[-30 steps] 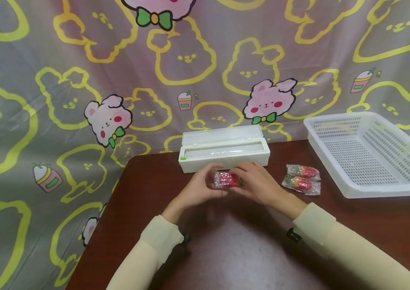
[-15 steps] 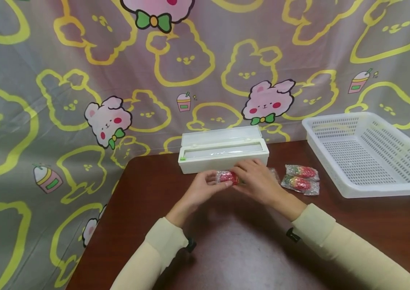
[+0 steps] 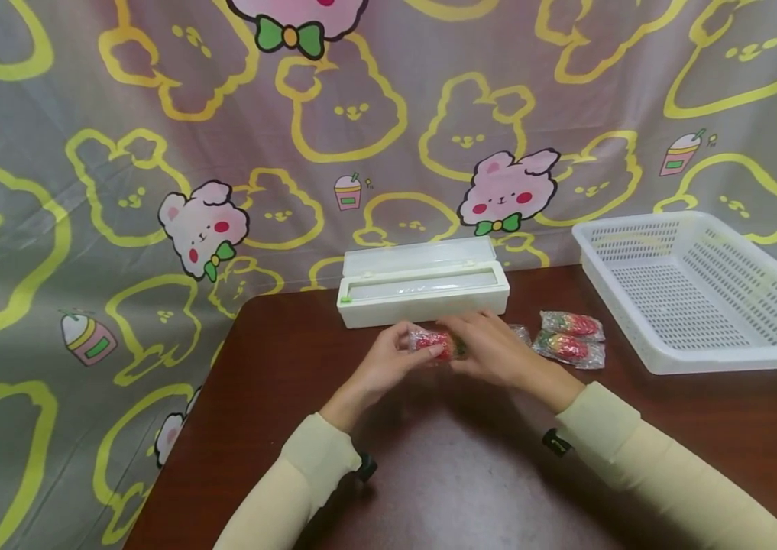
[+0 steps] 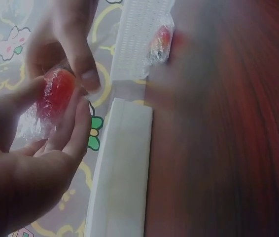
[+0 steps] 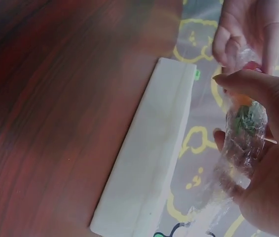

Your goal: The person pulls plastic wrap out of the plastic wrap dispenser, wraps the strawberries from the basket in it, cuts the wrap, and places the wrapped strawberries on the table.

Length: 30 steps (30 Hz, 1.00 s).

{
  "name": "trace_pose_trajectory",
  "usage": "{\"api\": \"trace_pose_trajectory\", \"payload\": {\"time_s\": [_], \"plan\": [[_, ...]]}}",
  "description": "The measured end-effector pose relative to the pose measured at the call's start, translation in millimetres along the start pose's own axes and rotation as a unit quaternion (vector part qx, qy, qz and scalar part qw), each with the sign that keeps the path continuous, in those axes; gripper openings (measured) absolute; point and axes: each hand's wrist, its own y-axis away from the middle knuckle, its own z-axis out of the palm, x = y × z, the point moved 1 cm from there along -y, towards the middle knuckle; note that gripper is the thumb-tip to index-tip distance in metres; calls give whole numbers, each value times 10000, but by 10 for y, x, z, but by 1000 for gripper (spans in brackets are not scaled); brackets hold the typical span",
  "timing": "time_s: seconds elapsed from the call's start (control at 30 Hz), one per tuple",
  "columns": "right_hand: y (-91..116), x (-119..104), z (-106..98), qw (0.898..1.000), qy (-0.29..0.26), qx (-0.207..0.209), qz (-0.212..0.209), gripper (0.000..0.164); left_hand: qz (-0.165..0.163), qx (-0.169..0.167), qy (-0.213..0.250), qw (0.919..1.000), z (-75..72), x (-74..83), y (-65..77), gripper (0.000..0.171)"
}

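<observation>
In the head view a strawberry [image 3: 428, 345], wrapped in cling film, is held between both hands over the table. The left hand [image 3: 386, 362] grips its red tip end, thumb lying along the near side. The right hand [image 3: 491, 350] holds the green leafy end and partly covers it. In the left wrist view the wrapped red end [image 4: 58, 96] sits between the left thumb and fingers. A loose tail of cling film [image 5: 243, 148] trails past the leaves through the right hand in the right wrist view. Just behind the hands stands a white cling film dispenser [image 3: 388, 312], lid raised.
Two wrapped strawberries [image 3: 570, 338] lie side by side to the right of the right hand. Beyond them a white perforated plastic basket [image 3: 732, 360] stands at the table's right. A patterned curtain [image 3: 395, 92] hangs behind the dark wooden table [image 3: 278, 367].
The left hand has closed in on the strawberry, its thumb moving up onto the red end. The right hand keeps its hold, and a film tail has come into view beyond it.
</observation>
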Motion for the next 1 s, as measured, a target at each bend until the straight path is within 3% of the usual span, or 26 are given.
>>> {"api": "trace_pose_trajectory", "payload": {"time_s": [0.17, 0.4, 0.5, 0.67, 0.87, 1.0], "plan": [[9, 23, -17, 9997, -205, -134, -15, 58, -29, 40, -275, 9996, -19, -4, 13, 27], [72, 113, -157, 9992, 245, 225, 218, 81, -51, 535, -529, 9972, -111, -25, 6, 29], [104, 131, -188, 9987, 46, 49, 502, 86, -57, 669, -586, 9960, -132, -38, 1, 30], [136, 185, -145, 9941, -661, -414, 749, 86, -39, 420, -726, 9965, -113, -45, 22, 35], [147, 259, -87, 9817, -1812, -490, 324, 83, -76, -5, -569, 9984, -94, -39, 45, 34], [144, 249, -97, 9715, -2281, -606, 236, 85, -77, -234, -496, 9985, -96, -30, 39, 33]]}}
